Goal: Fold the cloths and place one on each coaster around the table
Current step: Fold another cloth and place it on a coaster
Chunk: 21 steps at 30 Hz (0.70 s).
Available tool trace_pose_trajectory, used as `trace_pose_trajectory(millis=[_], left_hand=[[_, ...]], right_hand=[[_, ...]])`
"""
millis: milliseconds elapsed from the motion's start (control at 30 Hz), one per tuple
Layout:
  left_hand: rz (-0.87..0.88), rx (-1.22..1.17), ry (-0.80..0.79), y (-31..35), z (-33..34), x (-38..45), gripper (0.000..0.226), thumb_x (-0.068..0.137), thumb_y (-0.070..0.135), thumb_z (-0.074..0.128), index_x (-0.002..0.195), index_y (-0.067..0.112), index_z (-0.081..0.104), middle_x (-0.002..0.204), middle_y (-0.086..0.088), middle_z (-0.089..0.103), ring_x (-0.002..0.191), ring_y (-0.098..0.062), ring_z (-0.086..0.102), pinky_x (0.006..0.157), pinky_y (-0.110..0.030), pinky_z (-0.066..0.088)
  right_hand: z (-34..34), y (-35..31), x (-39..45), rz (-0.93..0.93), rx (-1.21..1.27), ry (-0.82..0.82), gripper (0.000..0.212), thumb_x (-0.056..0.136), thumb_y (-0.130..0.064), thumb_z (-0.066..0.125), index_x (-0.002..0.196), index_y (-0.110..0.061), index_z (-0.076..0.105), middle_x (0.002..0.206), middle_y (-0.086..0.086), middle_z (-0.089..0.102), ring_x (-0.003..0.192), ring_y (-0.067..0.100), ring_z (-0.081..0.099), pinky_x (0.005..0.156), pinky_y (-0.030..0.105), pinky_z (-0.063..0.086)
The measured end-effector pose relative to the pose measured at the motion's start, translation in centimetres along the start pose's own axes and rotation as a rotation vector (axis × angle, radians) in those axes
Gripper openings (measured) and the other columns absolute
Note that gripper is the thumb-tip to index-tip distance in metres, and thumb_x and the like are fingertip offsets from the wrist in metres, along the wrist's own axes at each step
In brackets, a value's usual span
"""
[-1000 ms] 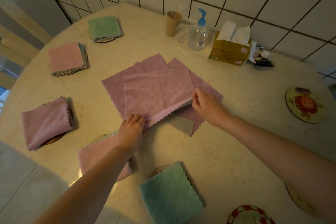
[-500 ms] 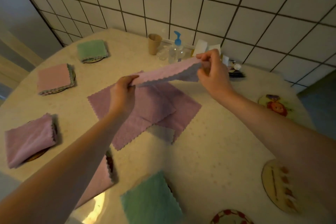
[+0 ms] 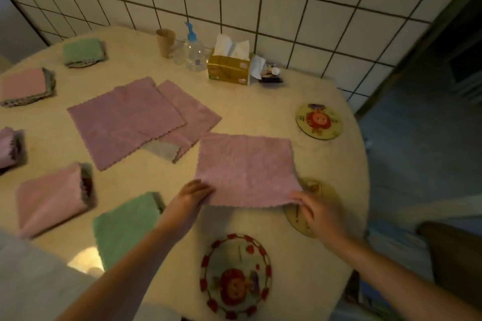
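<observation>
My left hand (image 3: 191, 197) and right hand (image 3: 311, 206) pinch the purple cloth's (image 3: 245, 167) near corners; its edge overlaps the lower-right coaster (image 3: 317, 219), so folding could drag it.

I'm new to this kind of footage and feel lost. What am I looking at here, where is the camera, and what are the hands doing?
There is no machine here: a person wears a wide-angle camera on the head, which looks down at their own bare arms. That gives the one view. The left hand and right hand each pinch a near corner of a pink cloth spread flat on a round table. Its right corner overlaps a coaster. Two more coasters lie bare: one near the front edge, one on the right. A pile of unfolded cloths lies in the middle. Folded cloths, pink and green, lie along the left side. By the tiled wall stand a cup, a pump bottle and a tissue box.
</observation>
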<state>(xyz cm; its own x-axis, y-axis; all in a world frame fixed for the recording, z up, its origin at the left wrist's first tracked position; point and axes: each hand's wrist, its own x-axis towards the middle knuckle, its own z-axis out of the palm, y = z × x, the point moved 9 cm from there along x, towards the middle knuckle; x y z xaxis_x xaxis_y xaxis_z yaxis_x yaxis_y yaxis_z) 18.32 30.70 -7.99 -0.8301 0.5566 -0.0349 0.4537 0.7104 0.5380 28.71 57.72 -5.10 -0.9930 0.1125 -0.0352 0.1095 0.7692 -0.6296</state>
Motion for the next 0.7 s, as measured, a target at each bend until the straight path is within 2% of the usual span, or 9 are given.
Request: trace_pose_trajectory(millis=[100, 200, 300, 367, 433, 500, 600, 667, 700], left_hand=[[-0.044, -0.007, -0.1, 0.5, 4.1, -3.7, 0.091, 0.087, 0.073, 0.004, 0.116, 0.017, 0.069, 0.121, -0.004, 0.066, 0.122, -0.026, 0.053, 0.106, -0.034, 0.037], [-0.076, 0.036, -0.187, 1.2, 5.5, -6.1, 0.092, 0.081, 0.077, 0.003, 0.12, 0.023, 0.066, 0.126, 0.005, 0.062, 0.127, -0.015, 0.047, 0.107, -0.022, 0.03], [-0.106, 0.062, -0.153, 0.9, 4.6, -7.2, 0.061, 0.083, 0.061, 0.029, 0.118, 0.029, 0.067, 0.12, 0.009, 0.064, 0.119, -0.011, 0.052, 0.102, -0.022, 0.037], [-0.186, -0.031, -0.139, 0.1, 3.9, -7.1, 0.045, 0.081, 0.049, 0.044, 0.112, 0.029, 0.07, 0.108, 0.013, 0.066, 0.107, -0.011, 0.059, 0.092, -0.025, 0.046], [-0.311, -0.153, -0.112, -1.0, 3.0, -6.4, 0.02, 0.083, 0.025, 0.062, 0.1, 0.03, 0.072, 0.092, 0.021, 0.065, 0.093, -0.009, 0.063, 0.076, -0.019, 0.047], [-0.398, -0.257, -0.044, -2.0, 2.0, -5.1, 0.026, 0.083, 0.005, 0.067, 0.085, 0.031, 0.069, 0.084, 0.016, 0.069, 0.084, -0.009, 0.065, 0.07, -0.018, 0.046], [-0.525, -0.504, 0.09, -3.2, 0.7, -3.0, 0.02, 0.081, 0.002, 0.07, 0.078, 0.022, 0.069, 0.073, 0.0, 0.069, 0.069, -0.014, 0.063, 0.066, -0.03, 0.048], [-0.599, -0.597, 0.161, -4.4, 0.4, -1.1, 0.007, 0.082, 0.008, 0.072, 0.076, 0.008, 0.068, 0.065, -0.005, 0.063, 0.062, -0.019, 0.057, 0.061, -0.032, 0.045], [-0.633, -0.613, 0.186, -5.2, 0.5, 0.0, 0.013, 0.082, 0.013, 0.072, 0.073, 0.005, 0.066, 0.062, -0.005, 0.059, 0.061, -0.018, 0.054, 0.06, -0.032, 0.043]], right_hand=[[2.7, 3.4, -4.8, 0.061, -0.036, -0.14, 0.026, 0.095, -0.013, 0.05, 0.112, -0.023, 0.067, 0.117, -0.007, 0.054, 0.108, 0.006, 0.052, 0.089, 0.018, 0.041], [3.5, 4.6, -7.2, 0.027, -0.101, -0.181, 0.024, 0.094, -0.016, 0.052, 0.109, -0.022, 0.069, 0.113, -0.01, 0.049, 0.109, 0.001, 0.042, 0.09, 0.022, 0.04], [3.7, 5.0, -7.6, -0.025, -0.114, -0.209, 0.023, 0.089, -0.01, 0.057, 0.106, -0.021, 0.069, 0.108, -0.013, 0.054, 0.109, 0.001, 0.044, 0.094, 0.024, 0.041], [3.6, 5.2, -7.0, 0.004, -0.072, -0.223, 0.02, 0.088, -0.01, 0.058, 0.1, -0.021, 0.068, 0.105, -0.011, 0.056, 0.102, 0.0, 0.05, 0.091, 0.026, 0.046], [2.8, 4.9, -5.9, 0.061, 0.019, -0.191, 0.017, 0.087, -0.011, 0.06, 0.092, -0.026, 0.064, 0.095, -0.016, 0.057, 0.091, -0.006, 0.054, 0.081, 0.021, 0.048], [1.5, 4.7, -4.4, 0.15, 0.153, -0.123, 0.02, 0.087, -0.01, 0.062, 0.088, -0.03, 0.061, 0.089, -0.019, 0.061, 0.084, -0.007, 0.058, 0.073, 0.014, 0.048], [-0.3, 4.8, -1.2, 0.284, 0.349, 0.005, 0.007, 0.09, -0.017, 0.061, 0.087, -0.023, 0.063, 0.08, -0.007, 0.066, 0.071, 0.005, 0.061, 0.06, 0.02, 0.049], [-1.2, 5.2, 1.3, 0.349, 0.397, 0.104, 0.006, 0.091, -0.021, 0.059, 0.09, -0.018, 0.064, 0.082, -0.005, 0.067, 0.075, 0.009, 0.063, 0.064, 0.028, 0.052], [-1.5, 5.6, 2.6, 0.375, 0.409, 0.14, 0.008, 0.091, -0.022, 0.059, 0.092, -0.017, 0.065, 0.084, -0.006, 0.068, 0.079, 0.008, 0.064, 0.067, 0.03, 0.054]])
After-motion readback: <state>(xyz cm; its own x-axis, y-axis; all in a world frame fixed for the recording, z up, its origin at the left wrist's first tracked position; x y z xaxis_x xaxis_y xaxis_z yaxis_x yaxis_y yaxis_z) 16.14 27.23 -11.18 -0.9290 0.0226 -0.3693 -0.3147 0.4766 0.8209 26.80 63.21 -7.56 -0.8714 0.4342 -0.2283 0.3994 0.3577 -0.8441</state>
